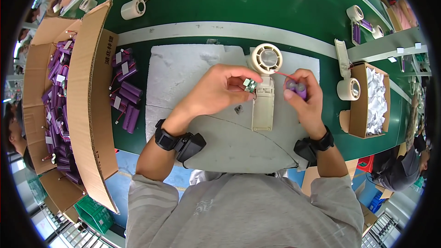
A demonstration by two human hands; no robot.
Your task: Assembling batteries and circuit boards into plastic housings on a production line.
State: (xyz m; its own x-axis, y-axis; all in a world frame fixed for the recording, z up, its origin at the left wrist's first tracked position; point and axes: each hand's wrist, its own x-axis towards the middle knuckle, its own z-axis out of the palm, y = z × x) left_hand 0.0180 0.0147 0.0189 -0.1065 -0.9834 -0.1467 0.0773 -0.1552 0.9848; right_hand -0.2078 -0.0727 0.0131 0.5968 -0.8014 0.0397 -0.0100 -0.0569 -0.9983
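Note:
On the foam pad, a cream handheld fan (265, 58) lies with its round head away from me and its open handle shell (263, 110) toward me. My left hand (219, 88) pinches a small green circuit board (250, 84) just left of the fan's neck. To the right of the neck, my right hand (307, 97) is closed on a purple battery pack (301, 91), its cell ends facing up. A red wire (285, 74) runs from the fan's neck area to the pack. My fingers partly hide both the board and the pack.
The white foam pad (183, 73) lies on the green table. Left are loose purple battery packs (131, 92) and a tall cardboard box (98, 110) full of them. A box of white pieces (376, 101) and another fan (348, 89) stand right. Beyond a metal rail (220, 29) lie more fans.

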